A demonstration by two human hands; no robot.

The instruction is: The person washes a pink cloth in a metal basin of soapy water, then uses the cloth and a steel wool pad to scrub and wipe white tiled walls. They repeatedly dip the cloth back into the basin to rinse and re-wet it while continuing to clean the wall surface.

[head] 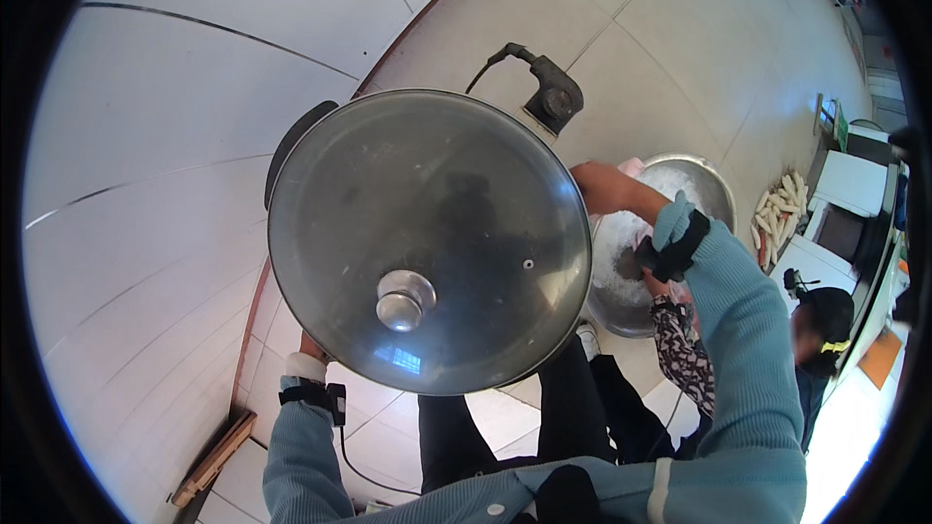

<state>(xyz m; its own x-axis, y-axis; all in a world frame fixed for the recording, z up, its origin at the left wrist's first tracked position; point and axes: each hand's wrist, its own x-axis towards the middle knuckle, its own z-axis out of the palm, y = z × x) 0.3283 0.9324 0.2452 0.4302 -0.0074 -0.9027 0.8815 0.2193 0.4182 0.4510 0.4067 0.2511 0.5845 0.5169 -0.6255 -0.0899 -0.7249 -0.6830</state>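
Observation:
A large round electric pan with a glass lid (437,233) and a metal knob (405,300) fills the middle of the view before me. My right hand (601,188) is at the pan's right side, its fingers hidden by the lid's rim. At the lower left rim, my left hand (313,346) shows only in part, its fingers hidden under the pan. A black side handle (295,149) sticks out at upper left. At upper right a black control plug (555,96) with a cord is attached to the pan.
To the right, a co-worker's patterned sleeve (681,349) reaches into a metal basin (721,193) of suds with pink cloth. Several pale, long pieces (779,215) lie piled on the floor beyond. A tiled wall (160,124) rises at left, with a wooden object (215,458) at its foot.

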